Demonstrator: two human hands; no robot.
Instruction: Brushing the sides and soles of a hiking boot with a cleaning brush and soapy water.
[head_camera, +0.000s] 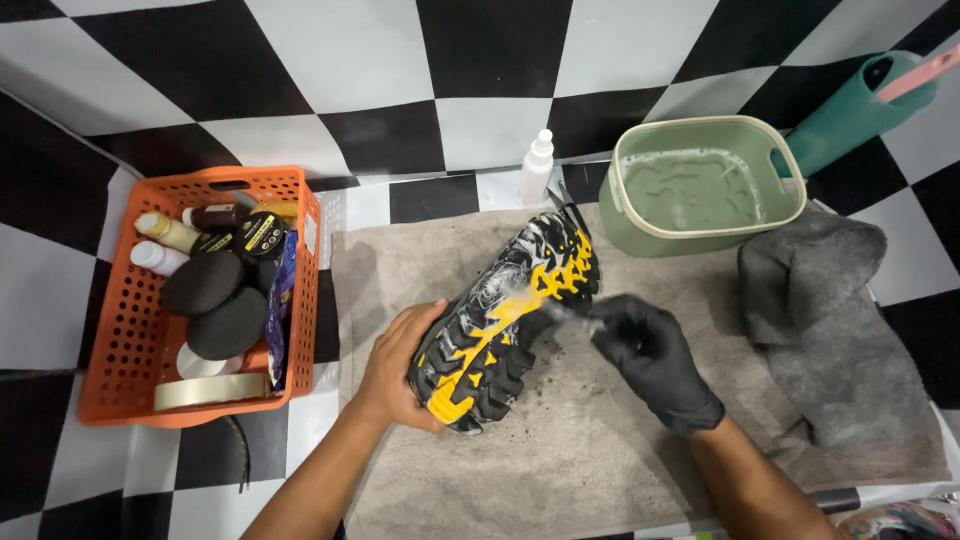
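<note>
A black shoe (510, 320) with a yellow-patterned sole lies sole-up over the middle of a grey towel (600, 460), its tread streaked with white foam. The bare left hand (395, 370) cups the heel end of the shoe, fingers wrapped around its edge and holding it tilted. The right hand (650, 360), in a black glove, is curled tight around a small brush (570, 315) that is blurred, its end touching the side of the shoe near the middle of the sole.

The towel covers a counter (50, 300) with a black and white checked surface. Behind the toe of the shoe stands 1 small white bottle (537, 165). To the right of that, beyond the shoe, sits a pale green tub (700, 235) holding soapy water, and a dark green can (850, 115) leans behind it. A crumpled dark grey cloth (830, 320) lies on the towel to the right of the shoe, past the gloved hand. Well to the left of the shoe sits an orange basket (120, 350) holding bottles, round black sponges (215, 305) and a roll of tape (210, 390).
</note>
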